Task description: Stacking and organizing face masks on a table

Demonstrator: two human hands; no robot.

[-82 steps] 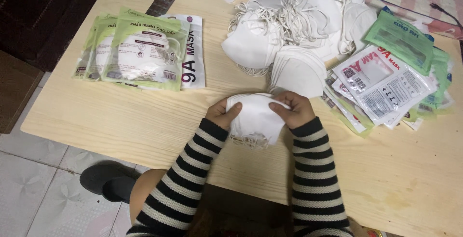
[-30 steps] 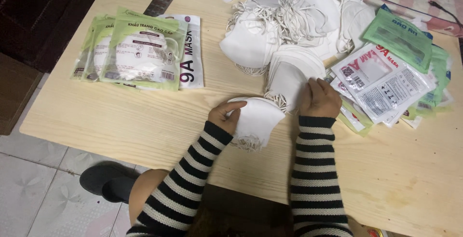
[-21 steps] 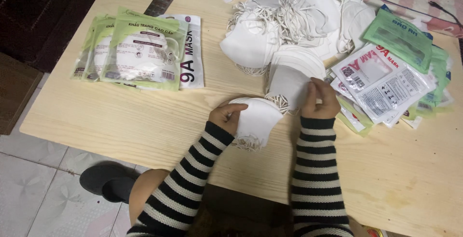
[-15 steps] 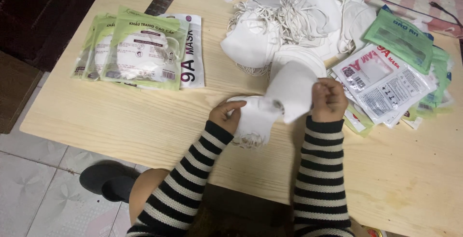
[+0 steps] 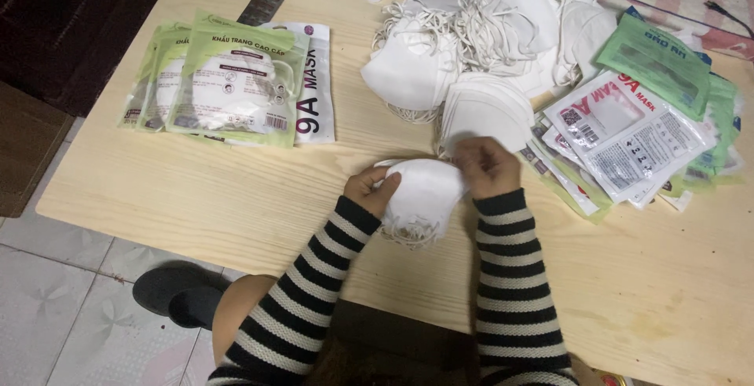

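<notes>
With your left hand [image 5: 369,191] pinching the left edge of the white mask stack [image 5: 420,197] at the table's near edge and your right hand [image 5: 488,168] gripping its right edge, square the edges flush — loops hanging toward 6 o'clock — before letting go.

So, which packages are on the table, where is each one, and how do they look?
Green-and-clear mask pouches: far left, overlapping, flat, white masks inside.
White pouch: tucked under them, right side.
White-and-clear flat pouches: right, fanned pile.
Green pouch: far right, atop that pile.
Dark blister strip: top edge, left of centre.
</notes>
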